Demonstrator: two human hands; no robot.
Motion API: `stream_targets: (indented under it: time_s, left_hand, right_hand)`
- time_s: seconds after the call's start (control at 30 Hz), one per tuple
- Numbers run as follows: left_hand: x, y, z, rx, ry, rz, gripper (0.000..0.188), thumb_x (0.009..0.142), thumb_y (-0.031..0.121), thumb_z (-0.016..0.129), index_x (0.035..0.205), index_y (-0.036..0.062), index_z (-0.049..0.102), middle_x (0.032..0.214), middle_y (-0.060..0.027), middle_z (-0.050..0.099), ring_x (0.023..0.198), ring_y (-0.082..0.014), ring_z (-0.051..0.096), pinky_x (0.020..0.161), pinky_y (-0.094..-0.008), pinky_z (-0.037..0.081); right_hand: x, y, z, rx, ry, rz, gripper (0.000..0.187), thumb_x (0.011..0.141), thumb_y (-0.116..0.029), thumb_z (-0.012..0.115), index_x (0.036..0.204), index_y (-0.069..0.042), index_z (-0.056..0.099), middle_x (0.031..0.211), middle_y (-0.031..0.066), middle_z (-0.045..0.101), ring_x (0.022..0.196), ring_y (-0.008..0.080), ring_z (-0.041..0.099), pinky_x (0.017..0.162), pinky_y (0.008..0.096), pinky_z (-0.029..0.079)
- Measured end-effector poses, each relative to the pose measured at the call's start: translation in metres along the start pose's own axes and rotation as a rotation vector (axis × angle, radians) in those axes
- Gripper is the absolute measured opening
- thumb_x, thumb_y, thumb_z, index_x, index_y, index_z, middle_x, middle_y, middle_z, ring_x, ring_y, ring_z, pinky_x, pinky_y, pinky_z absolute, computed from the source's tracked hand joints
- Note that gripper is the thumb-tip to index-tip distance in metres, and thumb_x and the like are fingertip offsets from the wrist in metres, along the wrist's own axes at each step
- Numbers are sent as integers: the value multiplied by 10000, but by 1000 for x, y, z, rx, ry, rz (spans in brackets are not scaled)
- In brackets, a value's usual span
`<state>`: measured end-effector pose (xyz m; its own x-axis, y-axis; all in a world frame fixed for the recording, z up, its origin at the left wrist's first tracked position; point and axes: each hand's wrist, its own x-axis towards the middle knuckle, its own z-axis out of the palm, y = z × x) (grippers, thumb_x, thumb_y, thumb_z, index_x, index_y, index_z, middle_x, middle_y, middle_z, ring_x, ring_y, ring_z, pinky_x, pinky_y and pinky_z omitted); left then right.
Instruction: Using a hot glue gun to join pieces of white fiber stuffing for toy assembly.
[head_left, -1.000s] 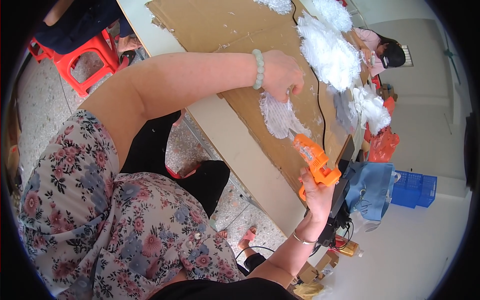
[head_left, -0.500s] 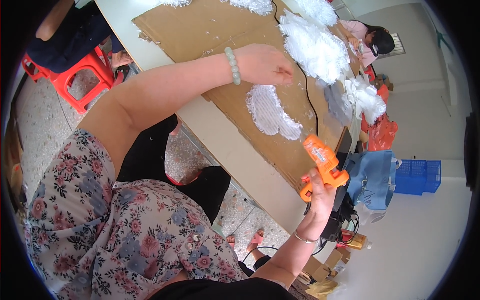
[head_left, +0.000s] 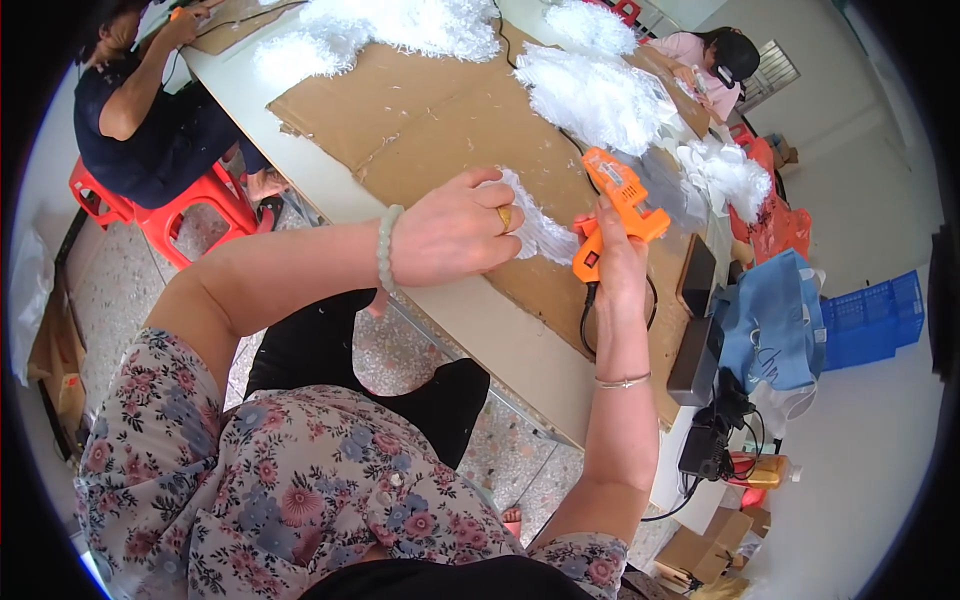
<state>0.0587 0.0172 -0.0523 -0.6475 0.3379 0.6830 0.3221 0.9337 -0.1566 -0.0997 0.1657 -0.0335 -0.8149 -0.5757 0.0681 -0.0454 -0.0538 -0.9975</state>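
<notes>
My left hand [head_left: 452, 232], with a pale bead bracelet and a gold ring, lies at the near-left edge of a white fringed fabric piece [head_left: 540, 228] on the cardboard. Its fingers are curled against that edge, and the fingertips are partly hidden. In my right hand [head_left: 622, 262] is an orange hot glue gun [head_left: 622, 195], gripped by its handle. A red switch shows on the handle, and a black cord runs from its base. The gun's front end points away from me, above and right of the fabric piece.
Brown cardboard [head_left: 420, 110] covers much of the white table [head_left: 340, 200]. Fluffy white bundles [head_left: 590, 100] lie toward the far side. Dark boxes [head_left: 695, 365], power adapters and a blue bag [head_left: 765, 325] stand at right. One person sits on a red stool [head_left: 205, 215]; another works at far right.
My left hand has come back from over the cardboard to the fabric piece's edge. My right hand has moved the glue gun farther over the table. The whole view has shifted.
</notes>
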Motion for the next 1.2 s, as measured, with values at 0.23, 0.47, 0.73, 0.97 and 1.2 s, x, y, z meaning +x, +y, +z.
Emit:
stream_targets:
  time_s: [0.23,0.47,0.73,0.97,1.2]
  left_hand:
    - [8,-3,8,76,-63,79,74,637,153,580,629,81,593,768,-27,551,849,-202,499,876,-401,392]
    - [1,-27,25,-168,-99,-409,49,625,83,644,643,77,598,725,-37,551,766,-238,518,717,-327,437]
    - [6,-8,14,-221,28,-126,97,662,111,663,758,99,665,833,-33,577,897,-239,527,823,-362,430]
    - [10,-23,26,-110,-127,-136,149,709,149,693,848,94,688,919,-49,581,1021,-271,490,919,-423,381]
    - [6,-53,1,-478,-42,-555,165,707,141,719,858,110,661,982,-75,591,988,-285,511,853,-363,417]
  right_hand:
    - [2,10,7,69,-43,-2,209,860,-234,616,982,-73,561,795,21,596,693,116,592,586,247,462]
    - [3,15,11,50,-91,-45,203,867,-222,613,993,-66,580,814,21,600,711,102,581,597,243,442]
    - [1,17,7,15,-109,-16,216,869,-206,608,1019,-52,585,856,4,589,741,82,555,632,244,445]
    - [2,19,7,30,-129,-7,222,867,-209,608,1020,-49,588,847,8,594,731,85,555,632,245,443]
    - [4,21,6,46,-127,-10,208,864,-201,602,1005,-51,571,822,17,608,719,79,550,600,238,422]
